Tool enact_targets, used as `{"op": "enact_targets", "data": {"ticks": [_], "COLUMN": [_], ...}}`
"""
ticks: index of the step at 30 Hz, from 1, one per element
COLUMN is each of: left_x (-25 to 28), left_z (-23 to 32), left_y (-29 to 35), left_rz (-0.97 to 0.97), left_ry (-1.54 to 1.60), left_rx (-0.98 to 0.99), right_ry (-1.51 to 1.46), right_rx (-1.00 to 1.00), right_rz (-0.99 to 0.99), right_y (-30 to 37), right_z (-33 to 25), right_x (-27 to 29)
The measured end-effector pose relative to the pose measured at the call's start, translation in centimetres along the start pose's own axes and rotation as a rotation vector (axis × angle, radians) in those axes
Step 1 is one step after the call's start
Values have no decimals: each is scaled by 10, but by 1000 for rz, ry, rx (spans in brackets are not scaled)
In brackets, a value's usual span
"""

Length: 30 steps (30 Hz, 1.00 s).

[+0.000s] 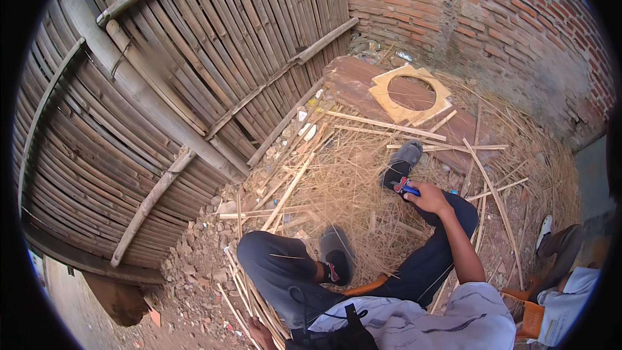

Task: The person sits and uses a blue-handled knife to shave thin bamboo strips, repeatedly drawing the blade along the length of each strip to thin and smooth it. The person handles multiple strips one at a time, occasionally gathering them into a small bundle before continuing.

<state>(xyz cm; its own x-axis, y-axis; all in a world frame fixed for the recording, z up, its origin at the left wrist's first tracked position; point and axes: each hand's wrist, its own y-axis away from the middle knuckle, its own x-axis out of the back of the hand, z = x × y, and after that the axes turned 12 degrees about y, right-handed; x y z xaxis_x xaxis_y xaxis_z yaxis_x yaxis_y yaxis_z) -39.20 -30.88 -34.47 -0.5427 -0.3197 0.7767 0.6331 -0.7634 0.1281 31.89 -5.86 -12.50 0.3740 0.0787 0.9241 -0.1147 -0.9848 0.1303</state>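
Note:
My right hand (427, 197) is closed around a small tool with a blue handle (409, 189), held over my right ankle; its working end is hard to make out. Low at the left, my left hand (262, 334) is down among a bundle of long, thin bamboo strips (243, 290) lying beside my left leg. Its fingers are mostly hidden there, so its grip does not show. Fine bamboo shavings (372, 210) cover the ground between my feet. Under my thighs, part of an orange-brown seat edge (365, 286) shows.
A square yellowish board with a round hole (381, 88) rests on a brown panel (346, 81). Loose bamboo strips (497, 204) lie across the ground. A bamboo slat wall (214, 39) stands left, a brick wall (414, 0) behind. Another person's leg (558, 246) is at the right.

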Motion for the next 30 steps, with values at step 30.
{"op": "enact_targets", "data": {"ticks": [30], "left_x": [-93], "left_z": [40], "left_y": [-60], "left_rz": [-520], "left_ry": [-173], "left_rx": [172], "right_ry": [-186], "right_rx": [-995], "right_rz": [-62], "right_y": [205], "right_z": [145], "right_x": [-356]}}
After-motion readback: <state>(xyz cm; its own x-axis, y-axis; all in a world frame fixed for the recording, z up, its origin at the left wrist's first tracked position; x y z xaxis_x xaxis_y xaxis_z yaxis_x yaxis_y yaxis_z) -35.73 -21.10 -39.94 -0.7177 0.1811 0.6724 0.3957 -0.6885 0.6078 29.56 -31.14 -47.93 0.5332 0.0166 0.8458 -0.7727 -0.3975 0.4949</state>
